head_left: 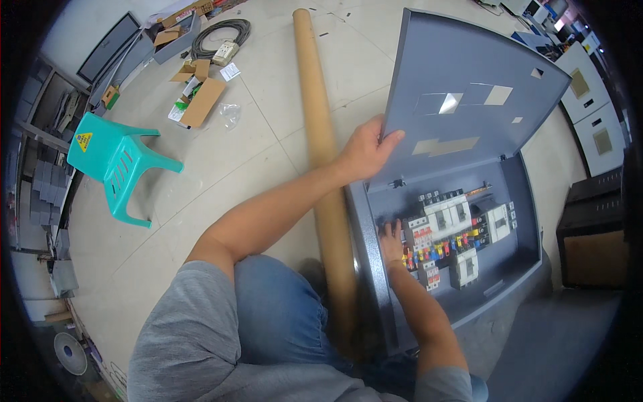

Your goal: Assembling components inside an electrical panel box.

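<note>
While the left hand (365, 153) clamps the grey lid (469, 94) open, the right hand (390, 242), fingers loosely apart, touches breakers (442, 231) inside the box; looks mid-check, needs steady lid.

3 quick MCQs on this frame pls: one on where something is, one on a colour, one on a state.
1. Where does the cardboard tube lie?
A. on the floor along the left side of the grey electrical box
B. inside the box
C. on top of the chair

2. What colour is the plastic chair?
A. red
B. teal green
C. black

3. What state is the box's door in?
A. shut flat
B. taken off and lying on the floor
C. swung open, with the left hand gripping its edge

Answers:
1 A, the tube runs across the tiles right beside the box's left wall.
2 B, the chair at the left of the view is teal green.
3 C, the door stands raised on the box and the breakers show, with the right hand on them.
</note>
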Motion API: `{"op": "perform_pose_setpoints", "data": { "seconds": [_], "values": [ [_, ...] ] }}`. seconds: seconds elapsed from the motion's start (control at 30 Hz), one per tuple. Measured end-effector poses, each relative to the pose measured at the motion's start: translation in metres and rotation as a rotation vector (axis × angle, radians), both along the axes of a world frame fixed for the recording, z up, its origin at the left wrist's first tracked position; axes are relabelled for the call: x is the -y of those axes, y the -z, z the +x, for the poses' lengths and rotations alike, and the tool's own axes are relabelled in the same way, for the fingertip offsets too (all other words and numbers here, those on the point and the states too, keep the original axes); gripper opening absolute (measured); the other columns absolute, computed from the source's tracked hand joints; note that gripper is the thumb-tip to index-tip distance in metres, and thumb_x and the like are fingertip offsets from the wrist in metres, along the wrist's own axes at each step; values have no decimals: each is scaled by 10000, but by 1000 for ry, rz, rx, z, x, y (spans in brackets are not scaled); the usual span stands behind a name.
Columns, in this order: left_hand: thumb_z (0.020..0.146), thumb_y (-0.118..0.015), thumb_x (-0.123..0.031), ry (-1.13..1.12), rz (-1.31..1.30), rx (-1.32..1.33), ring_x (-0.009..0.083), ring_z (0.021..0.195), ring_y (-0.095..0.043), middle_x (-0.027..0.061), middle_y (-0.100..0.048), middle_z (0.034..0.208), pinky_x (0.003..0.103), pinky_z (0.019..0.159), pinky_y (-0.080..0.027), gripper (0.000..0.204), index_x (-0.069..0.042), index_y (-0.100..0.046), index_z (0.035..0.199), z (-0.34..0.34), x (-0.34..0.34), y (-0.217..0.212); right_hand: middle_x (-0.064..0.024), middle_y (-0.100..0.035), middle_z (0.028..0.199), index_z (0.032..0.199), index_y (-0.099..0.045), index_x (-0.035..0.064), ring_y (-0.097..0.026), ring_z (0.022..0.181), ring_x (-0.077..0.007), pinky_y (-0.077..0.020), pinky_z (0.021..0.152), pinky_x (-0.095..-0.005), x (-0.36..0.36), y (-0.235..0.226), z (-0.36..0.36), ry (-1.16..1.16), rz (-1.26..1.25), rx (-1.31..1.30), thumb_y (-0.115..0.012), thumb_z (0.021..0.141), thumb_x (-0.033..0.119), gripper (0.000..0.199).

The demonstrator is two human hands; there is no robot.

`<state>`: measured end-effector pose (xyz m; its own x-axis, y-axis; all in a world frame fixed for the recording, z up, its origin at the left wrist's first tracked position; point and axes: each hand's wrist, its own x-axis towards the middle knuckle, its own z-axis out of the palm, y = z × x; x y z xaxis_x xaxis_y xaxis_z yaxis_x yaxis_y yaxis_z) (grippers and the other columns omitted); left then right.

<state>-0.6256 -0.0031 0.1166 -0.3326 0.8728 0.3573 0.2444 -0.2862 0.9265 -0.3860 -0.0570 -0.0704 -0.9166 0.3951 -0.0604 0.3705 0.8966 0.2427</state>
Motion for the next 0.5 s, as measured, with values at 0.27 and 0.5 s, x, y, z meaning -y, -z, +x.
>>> {"op": "perform_pose_setpoints", "data": {
  "seconds": [0.27, 0.5],
  "values": [
    [933, -592, -236, 0, -22, -13, 239, 728, -599, 165, -613, 803, 363, 681, -483, 271, 25, -579, 1003, -1, -1, 1, -154, -706, 887, 1118, -517, -7, -532, 1100, -342, -196, 1079, -632, 1, 18, 5, 34, -4, -61, -459, 900, 256, 346],
    [933, -591, -240, -2, -22, -4, 246, 728, -601, 169, -615, 807, 365, 682, -482, 278, 26, -581, 1011, -2, 0, 2, -151, -702, 871, 1067, -509, 15, -550, 1059, -320, -214, 1072, -624, 2, 7, -3, 99, -113, 19, -473, 893, 243, 289]
  ]
}}
